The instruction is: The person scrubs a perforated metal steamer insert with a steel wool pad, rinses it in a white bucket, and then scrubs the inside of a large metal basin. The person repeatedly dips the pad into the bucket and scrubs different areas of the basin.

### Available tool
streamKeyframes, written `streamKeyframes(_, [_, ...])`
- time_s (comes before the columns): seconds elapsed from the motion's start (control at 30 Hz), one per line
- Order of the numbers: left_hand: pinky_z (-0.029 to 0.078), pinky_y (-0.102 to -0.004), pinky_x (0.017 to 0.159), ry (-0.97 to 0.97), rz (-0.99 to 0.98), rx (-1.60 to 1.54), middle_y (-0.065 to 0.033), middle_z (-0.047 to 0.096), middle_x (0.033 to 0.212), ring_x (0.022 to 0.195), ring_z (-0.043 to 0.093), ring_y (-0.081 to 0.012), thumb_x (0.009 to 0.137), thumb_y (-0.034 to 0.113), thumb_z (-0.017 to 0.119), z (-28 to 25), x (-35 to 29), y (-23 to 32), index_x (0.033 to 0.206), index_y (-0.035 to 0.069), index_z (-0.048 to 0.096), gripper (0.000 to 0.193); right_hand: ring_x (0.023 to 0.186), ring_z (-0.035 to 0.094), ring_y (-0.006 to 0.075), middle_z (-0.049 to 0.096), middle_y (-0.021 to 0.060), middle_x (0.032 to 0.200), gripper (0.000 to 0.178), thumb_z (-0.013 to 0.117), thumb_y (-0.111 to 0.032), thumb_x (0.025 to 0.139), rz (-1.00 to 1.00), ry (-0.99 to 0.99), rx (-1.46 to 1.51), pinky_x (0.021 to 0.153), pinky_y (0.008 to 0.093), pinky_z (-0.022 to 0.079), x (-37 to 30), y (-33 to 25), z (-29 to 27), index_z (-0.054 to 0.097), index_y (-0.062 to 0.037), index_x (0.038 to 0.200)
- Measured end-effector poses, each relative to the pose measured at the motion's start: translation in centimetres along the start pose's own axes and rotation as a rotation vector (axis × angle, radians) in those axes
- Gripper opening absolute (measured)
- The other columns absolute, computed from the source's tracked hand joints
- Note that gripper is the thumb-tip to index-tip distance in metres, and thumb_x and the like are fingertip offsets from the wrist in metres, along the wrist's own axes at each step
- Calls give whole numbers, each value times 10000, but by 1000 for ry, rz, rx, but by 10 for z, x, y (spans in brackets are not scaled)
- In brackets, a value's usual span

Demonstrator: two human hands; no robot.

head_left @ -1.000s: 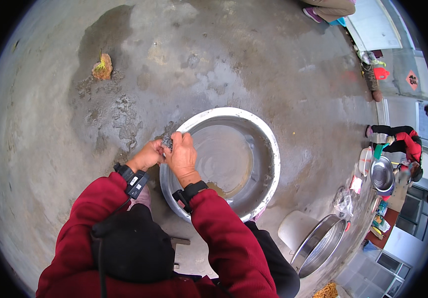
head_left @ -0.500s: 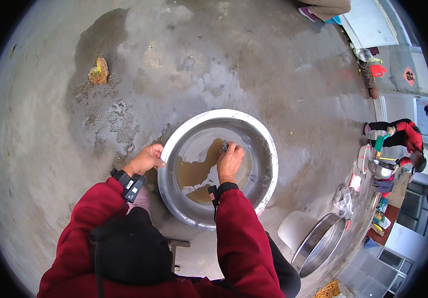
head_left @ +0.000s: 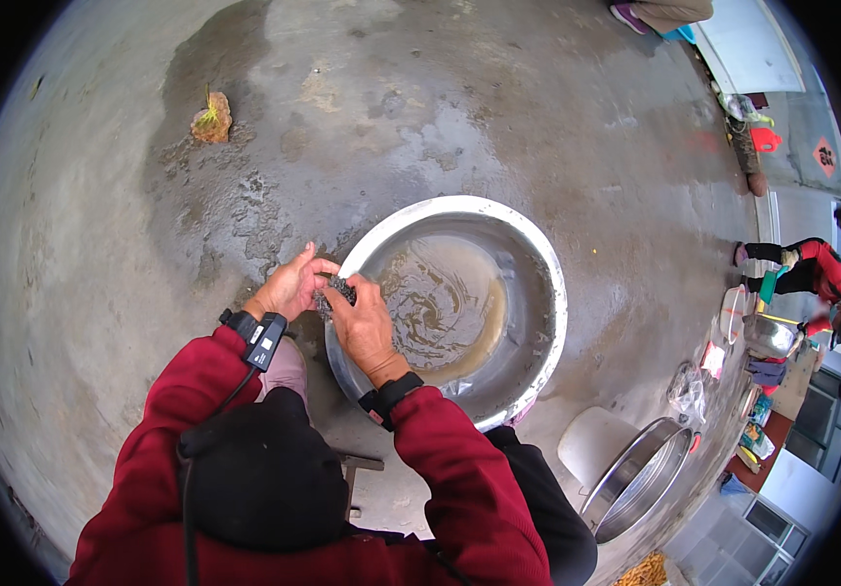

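at the metal basin's (head_left: 454,204) left rim, the right hand (head_left: 366,327) grips a dark scrubber (head_left: 344,289); the left hand (head_left: 290,285), fingers loosely spread, is beside it, contact unclear. the scrubber looks light and springy, probably slippery if wet, best squeezed around its middle.

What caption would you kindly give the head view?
Bare right hand gripping a dark grey scouring pad, bare left hand alongside, at a round silver metal basin.

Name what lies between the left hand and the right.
A dark wad lies between the left hand and the right hand, beside the basin's left rim; the head view shows it.
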State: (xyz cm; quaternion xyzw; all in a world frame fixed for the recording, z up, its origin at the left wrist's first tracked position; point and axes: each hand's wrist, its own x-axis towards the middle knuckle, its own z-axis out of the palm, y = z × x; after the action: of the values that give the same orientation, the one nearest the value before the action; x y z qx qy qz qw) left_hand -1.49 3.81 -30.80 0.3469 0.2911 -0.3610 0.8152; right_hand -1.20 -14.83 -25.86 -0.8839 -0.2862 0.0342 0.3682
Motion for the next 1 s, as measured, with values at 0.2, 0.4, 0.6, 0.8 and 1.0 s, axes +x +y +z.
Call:
streamKeyframes(0.2, [477,-370,814,-100,37,-26,-131,653,927,853,635,-237,938,634,195,4,1,-1,1057,29,568,720,956,524,339,538,157,1045,301,664,-124,752,216,258,-471,791,433,461,97,85,-34,656,-83,1050])
streamKeyframes(0.4, [477,-365,807,-102,51,-14,-129,652,918,830,634,-234,946,614,211,8,-1,4,1030,33,564,686,984,502,367,519,201,1128,332,616,-127,793,159,248,-515,779,437,455,85,82,-26,597,-10,1104])
streamKeyframes(0.6, [475,-354,804,-10,65,-17,-79,625,885,800,626,-202,948,603,249,11,0,4,1016,64,561,627,1040,479,364,491,195,1175,328,567,27,741,58,161,-156,893,413,439,4,-7,37,615,4,1064])
streamKeyframes(0.8, [515,-270,690,-23,69,252,-19,625,902,800,614,-106,939,237,556,15,-1,5,1032,95,558,170,990,558,353,578,189,1062,342,579,11,795,510,316,247,886,397,450,-15,26,4,578,-13,1136])
streamKeyframes(1.0, [515,-256,692,17,106,306,2,634,920,801,607,-80,896,99,588,27,5,-5,1085,81,558,193,964,570,173,625,125,1122,505,540,11,854,528,167,710,895,254,420,-23,46,32,438,-11,1348])
